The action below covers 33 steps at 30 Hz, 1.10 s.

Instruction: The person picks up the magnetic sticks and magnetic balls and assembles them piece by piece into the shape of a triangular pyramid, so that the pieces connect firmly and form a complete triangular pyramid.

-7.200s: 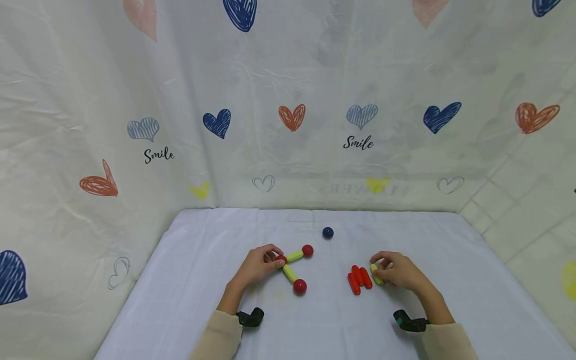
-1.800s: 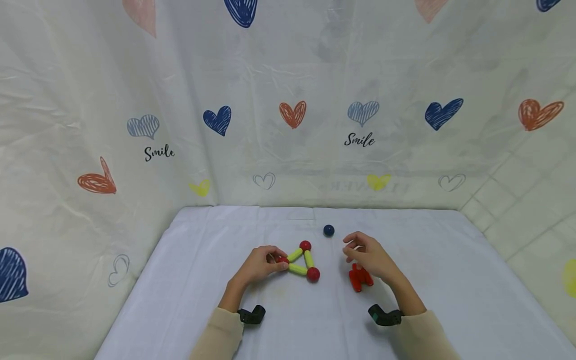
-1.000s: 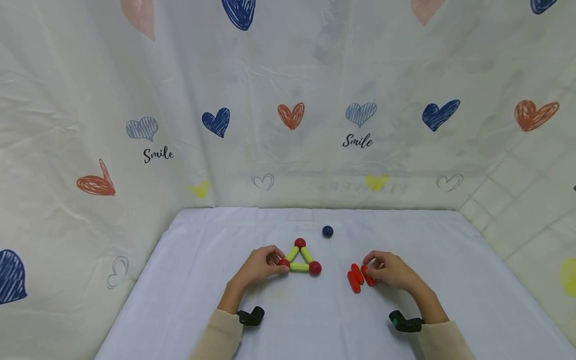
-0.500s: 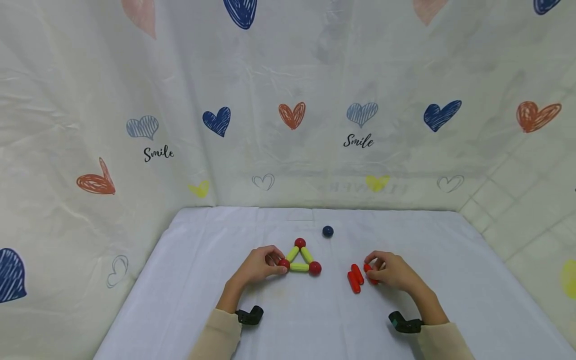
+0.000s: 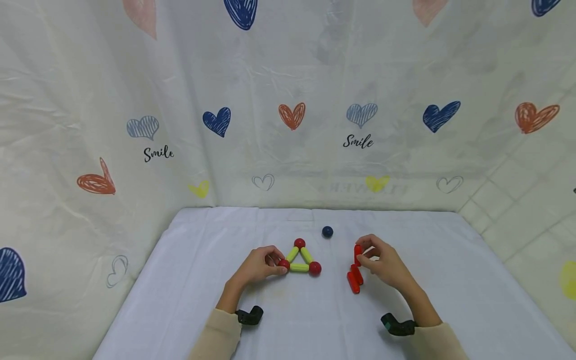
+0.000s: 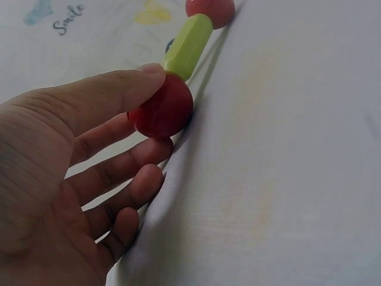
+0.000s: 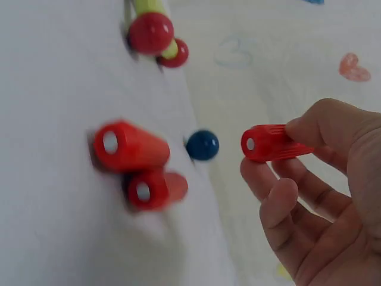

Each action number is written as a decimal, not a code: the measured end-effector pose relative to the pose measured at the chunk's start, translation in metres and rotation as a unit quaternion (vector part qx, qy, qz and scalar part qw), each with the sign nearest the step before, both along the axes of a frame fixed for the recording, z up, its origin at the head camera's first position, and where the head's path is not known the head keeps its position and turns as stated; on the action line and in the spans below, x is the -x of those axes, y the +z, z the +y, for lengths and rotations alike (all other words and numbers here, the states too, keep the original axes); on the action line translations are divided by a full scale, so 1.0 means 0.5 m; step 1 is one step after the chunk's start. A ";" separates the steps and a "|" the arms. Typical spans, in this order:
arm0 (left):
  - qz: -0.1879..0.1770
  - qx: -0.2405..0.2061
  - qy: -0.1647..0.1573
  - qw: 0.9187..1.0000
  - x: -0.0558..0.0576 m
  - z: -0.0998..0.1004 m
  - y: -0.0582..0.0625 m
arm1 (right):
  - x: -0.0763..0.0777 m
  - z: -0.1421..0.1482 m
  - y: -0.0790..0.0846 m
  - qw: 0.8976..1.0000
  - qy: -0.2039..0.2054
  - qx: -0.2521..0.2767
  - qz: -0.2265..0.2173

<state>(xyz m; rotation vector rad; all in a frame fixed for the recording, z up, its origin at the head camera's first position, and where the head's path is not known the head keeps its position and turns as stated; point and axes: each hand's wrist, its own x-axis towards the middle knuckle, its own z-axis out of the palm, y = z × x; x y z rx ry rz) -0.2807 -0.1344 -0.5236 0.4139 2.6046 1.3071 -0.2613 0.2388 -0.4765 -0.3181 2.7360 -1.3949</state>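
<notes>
A flat triangle of yellow-green rods [image 5: 299,267] joined by red balls [image 5: 315,268] lies on the white cloth. My left hand [image 5: 261,263] pinches the triangle's left corner ball [image 6: 164,107] between thumb and fingers. Over to the right, my right hand [image 5: 382,262] holds a red rod [image 7: 271,143] by thumb and fingertips, raised off the table. A pale round disc shows on the end of that rod. Just below it, two more red rods [image 5: 354,280] lie side by side on the cloth.
A dark blue ball [image 5: 327,231] sits toward the back of the table, beyond the triangle. The white-covered table [image 5: 310,325] ends at a hanging sheet [image 5: 288,160] printed with hearts. Each wrist wears a black camera [image 5: 250,316].
A third yellow-green rod has closed the triangle, which has turned slightly. My right hand has picked up one red rod and moved it up and left. The left hand keeps its hold.
</notes>
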 end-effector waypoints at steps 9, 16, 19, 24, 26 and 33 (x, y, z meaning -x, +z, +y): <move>0.006 0.000 -0.003 1.000 0.003 -0.002 -0.006 | -0.005 -0.089 0.000 0.999 0.030 -0.003 0.030; 0.004 -0.004 -0.004 1.000 0.004 -0.002 -0.008 | 0.006 -0.142 -0.011 0.998 0.058 0.011 0.030; 0.005 -0.006 -0.006 1.000 0.004 -0.002 -0.008 | 0.010 -0.156 -0.016 0.997 0.064 0.012 0.037; 0.011 -0.008 -0.009 1.000 0.004 -0.001 -0.007 | 0.012 -0.173 -0.020 0.996 0.068 0.018 0.045; 0.010 -0.007 -0.008 1.000 0.004 -0.001 -0.005 | 0.012 -0.178 -0.021 0.996 0.069 0.018 0.045; 0.009 -0.003 -0.007 1.000 0.001 -0.002 0.001 | 0.010 -0.193 -0.027 0.997 0.065 0.007 0.028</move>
